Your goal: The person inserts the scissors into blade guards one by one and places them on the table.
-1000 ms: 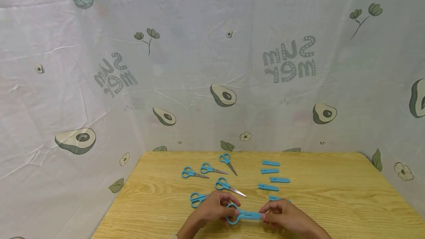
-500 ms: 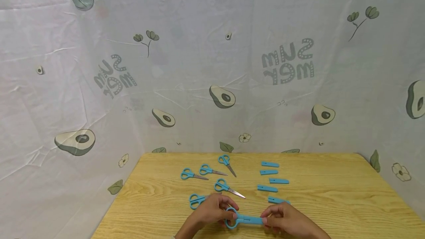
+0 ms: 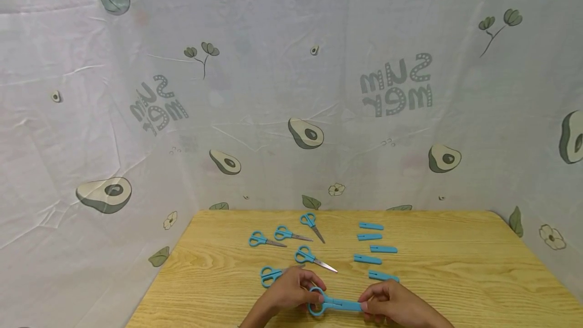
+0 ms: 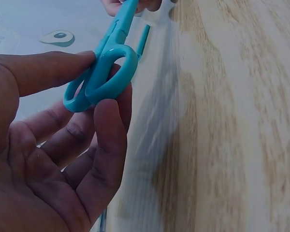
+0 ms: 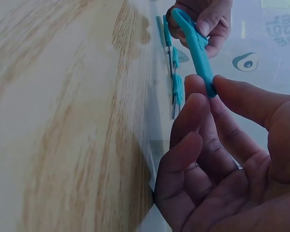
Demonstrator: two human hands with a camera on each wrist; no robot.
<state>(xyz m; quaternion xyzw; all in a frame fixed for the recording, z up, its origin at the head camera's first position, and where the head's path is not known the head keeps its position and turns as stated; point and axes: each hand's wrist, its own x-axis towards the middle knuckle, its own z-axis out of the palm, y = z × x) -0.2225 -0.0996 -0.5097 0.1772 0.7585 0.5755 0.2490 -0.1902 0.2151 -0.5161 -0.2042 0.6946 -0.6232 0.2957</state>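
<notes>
Blue-handled scissors (image 4: 111, 77) with a blue blade cover (image 3: 348, 305) over the blades are held up between both hands, above the table's near edge. My left hand (image 3: 291, 290) pinches the handle loops between thumb and fingers. At the other end, my right hand (image 3: 393, 301) pinches the tip of the cover between thumb and fingertips, as the right wrist view shows. The cover reaches up to the handles, so the blades are hidden. Just behind my left hand lies another pair of scissors (image 3: 269, 276), partly covered by it.
Several uncapped scissors (image 3: 304, 254) lie on the wooden table (image 3: 455, 267) left of centre, metal blades showing. To their right, several loose blue covers (image 3: 367, 259) form a rough column. A pale printed curtain (image 3: 273, 90) stands behind the table and along its sides.
Both hands and the capped scissors have shifted slightly down toward the near edge. The grip at each end looks the same, and the things on the table stay where they were.
</notes>
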